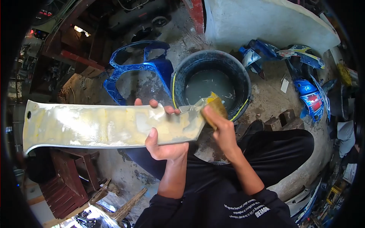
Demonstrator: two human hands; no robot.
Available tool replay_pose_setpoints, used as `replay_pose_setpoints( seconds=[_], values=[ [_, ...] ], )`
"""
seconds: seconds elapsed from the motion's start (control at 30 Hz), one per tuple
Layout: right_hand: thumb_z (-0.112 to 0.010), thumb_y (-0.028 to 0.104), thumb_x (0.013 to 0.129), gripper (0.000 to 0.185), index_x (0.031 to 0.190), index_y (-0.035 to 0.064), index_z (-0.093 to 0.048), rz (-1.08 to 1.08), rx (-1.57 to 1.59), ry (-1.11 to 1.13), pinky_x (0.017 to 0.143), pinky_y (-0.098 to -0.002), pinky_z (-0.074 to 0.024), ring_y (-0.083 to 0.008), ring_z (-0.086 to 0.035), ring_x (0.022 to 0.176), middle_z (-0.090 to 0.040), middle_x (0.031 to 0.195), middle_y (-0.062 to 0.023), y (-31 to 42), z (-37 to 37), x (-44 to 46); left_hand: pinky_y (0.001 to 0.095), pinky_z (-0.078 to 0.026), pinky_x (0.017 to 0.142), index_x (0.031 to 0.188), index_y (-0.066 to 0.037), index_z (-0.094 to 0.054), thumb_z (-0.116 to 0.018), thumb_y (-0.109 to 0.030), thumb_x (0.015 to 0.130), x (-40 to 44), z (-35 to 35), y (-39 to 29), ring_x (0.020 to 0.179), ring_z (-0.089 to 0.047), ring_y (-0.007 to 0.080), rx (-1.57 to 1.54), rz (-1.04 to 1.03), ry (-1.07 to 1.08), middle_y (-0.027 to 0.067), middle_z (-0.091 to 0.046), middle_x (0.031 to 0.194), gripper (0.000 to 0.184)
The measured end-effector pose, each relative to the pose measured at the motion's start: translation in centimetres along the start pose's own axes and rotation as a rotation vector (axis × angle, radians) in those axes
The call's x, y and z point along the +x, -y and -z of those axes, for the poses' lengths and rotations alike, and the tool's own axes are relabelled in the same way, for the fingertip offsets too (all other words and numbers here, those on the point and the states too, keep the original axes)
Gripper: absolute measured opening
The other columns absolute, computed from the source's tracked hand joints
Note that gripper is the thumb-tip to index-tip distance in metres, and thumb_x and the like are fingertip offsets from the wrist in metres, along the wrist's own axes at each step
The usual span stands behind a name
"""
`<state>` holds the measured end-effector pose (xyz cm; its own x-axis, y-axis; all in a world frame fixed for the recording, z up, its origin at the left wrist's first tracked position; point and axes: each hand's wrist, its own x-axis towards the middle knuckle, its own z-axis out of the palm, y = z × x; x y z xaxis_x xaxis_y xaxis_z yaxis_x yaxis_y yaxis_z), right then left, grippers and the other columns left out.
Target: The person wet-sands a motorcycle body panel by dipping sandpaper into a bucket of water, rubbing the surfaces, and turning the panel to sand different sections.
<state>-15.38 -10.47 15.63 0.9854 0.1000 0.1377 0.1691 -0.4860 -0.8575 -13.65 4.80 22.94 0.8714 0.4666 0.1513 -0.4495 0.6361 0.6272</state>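
A long pale yellow and white panel (114, 125) with patchy, glossy areas stretches from the far left to the middle. My left hand (165, 146) grips it near its right part, thumb on the near edge and fingertips over the far edge. My right hand (221, 129) holds a yellowish-brown pad (217, 108) against the panel's right end. The pad's underside is hidden. Just beyond the hands stands a round dark bucket (243, 70) with murky water (209, 85) in it.
A blue frame-shaped part (163, 72) lies on the floor left of the bucket. Blue and coloured fairing pieces (313, 98) lie at the right. A white sheet (266, 24) is behind the bucket. A dark red wooden stool (64, 190) stands at the lower left.
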Motion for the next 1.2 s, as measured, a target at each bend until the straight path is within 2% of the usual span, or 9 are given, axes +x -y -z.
replay_pose_setpoints(
  seconds=[0.17, 0.3, 0.53, 0.67, 0.87, 1.0, 1.07, 1.13, 1.2],
  values=[
    [-0.053, -0.025, 0.066, 0.079, 0.138, 0.0049, -0.065, 0.179, 0.117, 0.103, 0.116, -0.0411, -0.0460, -0.0317, -0.059, 0.134, -0.063, 0.140, -0.0195, 3.5, 0.9, -0.9, 0.0511, -0.051, 0.092, 0.157, -0.007, -0.030, -0.055, -0.035, 0.089, 0.4, 0.3, -0.8, 0.104, -0.061, 0.0291, -0.029, -0.014, 0.062, 0.0165, -0.051, 0.132, 0.078],
    [-0.049, -0.025, 0.066, 0.079, 0.138, 0.0026, -0.064, 0.042, 0.066, -0.040, 0.117, -0.0405, -0.0443, -0.0330, -0.056, 0.136, -0.062, 0.141, -0.0214, 1.7, -0.5, 0.5, 0.0511, -0.052, 0.093, 0.158, -0.007, -0.029, -0.055, -0.035, 0.090, 0.1, 0.6, -0.2, 0.105, -0.061, 0.0289, -0.025, -0.002, 0.074, 0.0174, -0.050, 0.134, 0.077],
    [-0.050, -0.023, 0.068, 0.076, 0.140, 0.0016, -0.063, 0.170, 0.190, 0.120, 0.118, -0.0389, -0.0439, -0.0335, -0.055, 0.137, -0.061, 0.141, -0.0215, 4.1, 1.0, -0.2, 0.0529, -0.051, 0.093, 0.157, -0.008, -0.030, -0.054, -0.034, 0.091, 0.3, 0.6, -0.7, 0.106, -0.061, 0.0287, -0.087, 0.019, 0.078, 0.0176, -0.050, 0.134, 0.076],
    [-0.055, -0.022, 0.070, 0.073, 0.137, 0.0033, -0.066, 0.073, 0.070, 0.000, 0.116, -0.0394, -0.0464, -0.0322, -0.059, 0.134, -0.063, 0.140, -0.0199, 0.7, 0.0, 1.5, 0.0525, -0.051, 0.093, 0.157, -0.008, -0.030, -0.055, -0.035, 0.090, -0.1, 0.3, 0.0, 0.106, -0.061, 0.0284, 0.005, -0.005, 0.034, 0.0173, -0.050, 0.134, 0.077],
    [-0.053, -0.021, 0.072, 0.069, 0.137, 0.0011, -0.064, 0.194, 0.157, 0.126, 0.114, -0.0391, -0.0475, -0.0333, -0.058, 0.134, -0.063, 0.139, -0.0222, 2.7, 0.8, 0.6, 0.0524, -0.051, 0.092, 0.157, -0.008, -0.030, -0.055, -0.035, 0.089, 0.2, 0.2, -0.3, 0.104, -0.061, 0.0288, -0.040, 0.002, 0.050, 0.0171, -0.050, 0.132, 0.078],
    [-0.053, -0.022, 0.070, 0.073, 0.136, 0.0040, -0.067, 0.094, 0.076, -0.019, 0.115, -0.0396, -0.0473, -0.0310, -0.059, 0.134, -0.064, 0.138, -0.0198, 1.4, 0.1, 1.6, 0.0525, -0.051, 0.092, 0.157, -0.008, -0.029, -0.055, -0.035, 0.089, 0.1, 0.1, -0.3, 0.104, -0.061, 0.0284, 0.011, -0.015, 0.072, 0.0172, -0.050, 0.132, 0.078],
    [-0.052, -0.021, 0.071, 0.070, 0.137, 0.0024, -0.065, 0.226, 0.183, 0.141, 0.115, -0.0393, -0.0467, -0.0331, -0.058, 0.134, -0.063, 0.139, -0.0218, 3.8, 1.6, 0.7, 0.0524, -0.051, 0.092, 0.157, -0.008, -0.029, -0.055, -0.035, 0.089, 0.2, 0.3, -0.6, 0.104, -0.061, 0.0284, -0.016, -0.014, 0.096, 0.0173, -0.050, 0.132, 0.078],
    [-0.051, -0.020, 0.072, 0.069, 0.137, 0.0007, -0.064, 0.234, 0.236, 0.147, 0.115, -0.0399, -0.0465, -0.0338, -0.058, 0.134, -0.062, 0.139, -0.0226, 4.0, 1.4, 0.7, 0.0519, -0.051, 0.092, 0.157, -0.007, -0.029, -0.055, -0.034, 0.089, 0.4, 0.3, -0.4, 0.105, -0.061, 0.0286, -0.052, 0.007, 0.055, 0.0174, -0.049, 0.133, 0.078],
    [-0.050, -0.021, 0.072, 0.069, 0.136, 0.0009, -0.065, 0.108, 0.088, 0.031, 0.115, -0.0398, -0.0463, -0.0329, -0.060, 0.133, -0.065, 0.136, -0.0221, 2.3, 0.6, 1.9, 0.0518, -0.051, 0.092, 0.157, -0.007, -0.029, -0.055, -0.035, 0.089, 0.1, 0.2, -0.1, 0.105, -0.060, 0.0286, -0.024, 0.006, 0.064, 0.0174, -0.049, 0.133, 0.078]
  ],
)
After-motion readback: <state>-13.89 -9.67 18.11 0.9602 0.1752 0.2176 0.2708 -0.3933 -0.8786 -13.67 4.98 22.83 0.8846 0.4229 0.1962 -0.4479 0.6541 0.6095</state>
